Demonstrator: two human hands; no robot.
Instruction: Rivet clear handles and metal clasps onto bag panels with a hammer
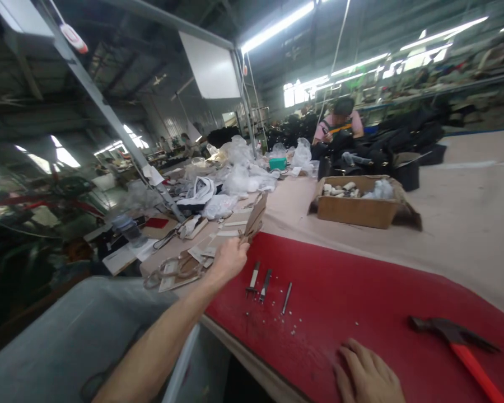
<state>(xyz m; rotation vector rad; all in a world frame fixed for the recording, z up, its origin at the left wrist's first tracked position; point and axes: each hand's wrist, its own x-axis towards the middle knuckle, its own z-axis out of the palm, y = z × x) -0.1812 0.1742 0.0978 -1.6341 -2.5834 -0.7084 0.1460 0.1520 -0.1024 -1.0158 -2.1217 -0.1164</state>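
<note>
My left hand [231, 258] reaches out over the far left corner of the red mat [340, 280], its fingers closed on some brown strips [256, 217] that stick up past it. Near the mat's front edge rests my right hand [367, 372], fingers spread and nothing in it. Between the hands lie a pronged punch [252, 280], a second flat punch [266, 286] and a thin metal rod [286, 298], with small pale bits around them. A claw hammer [449, 330] with a red handle lies to the right of my right hand.
Beyond the mat stands an open cardboard box [353, 210] with white pieces. Plastic bags [239, 173] and flat cards [208, 246] are piled at the left. A grey bin [88, 330] is below left. Another person [340, 120] sits behind black bags [382, 148].
</note>
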